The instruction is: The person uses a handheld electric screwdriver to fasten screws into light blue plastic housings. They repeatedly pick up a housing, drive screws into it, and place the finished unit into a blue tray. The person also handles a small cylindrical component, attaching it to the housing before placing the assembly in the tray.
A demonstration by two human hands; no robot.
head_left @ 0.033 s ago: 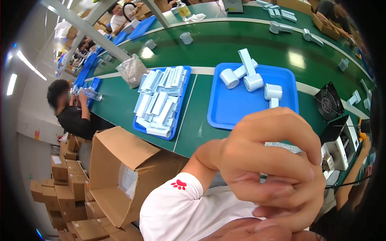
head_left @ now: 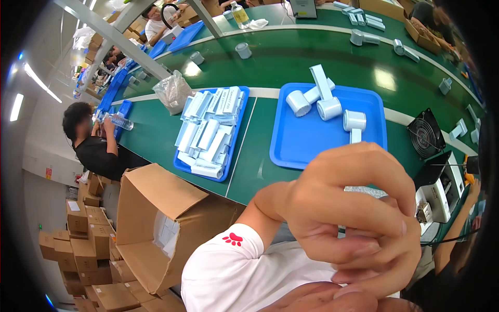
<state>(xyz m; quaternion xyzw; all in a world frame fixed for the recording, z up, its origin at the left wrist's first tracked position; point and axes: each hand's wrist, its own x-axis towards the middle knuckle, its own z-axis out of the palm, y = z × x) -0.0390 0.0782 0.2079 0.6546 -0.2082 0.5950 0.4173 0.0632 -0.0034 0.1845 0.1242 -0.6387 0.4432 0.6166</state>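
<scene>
Close in front of me, my left hand [head_left: 358,208] is closed, its fingers curled inward. Whatever lies inside those fingers is hidden. Just below, at the bottom edge, part of my right hand [head_left: 332,300] shows against the left one; its fingers are mostly out of sight. Beyond the left hand sits a blue tray [head_left: 293,143] with several pale blue cylindrical parts with handles [head_left: 329,108]. The handle of one part [head_left: 354,120] is partly covered by my left hand. Behind my knuckles, a strip of silvery, crinkled material [head_left: 366,191] peeks out.
Left on the green table stands another blue tray [head_left: 238,140] full of small flat boxes [head_left: 208,134], beside a plastic bag [head_left: 173,92]. An open carton [head_left: 150,182] is at lower left. A black fan [head_left: 425,133] and a white machine [head_left: 442,190] stand right. Other people work nearby.
The whole view has shifted very slightly. Both hands keep the same closed-together pose.
</scene>
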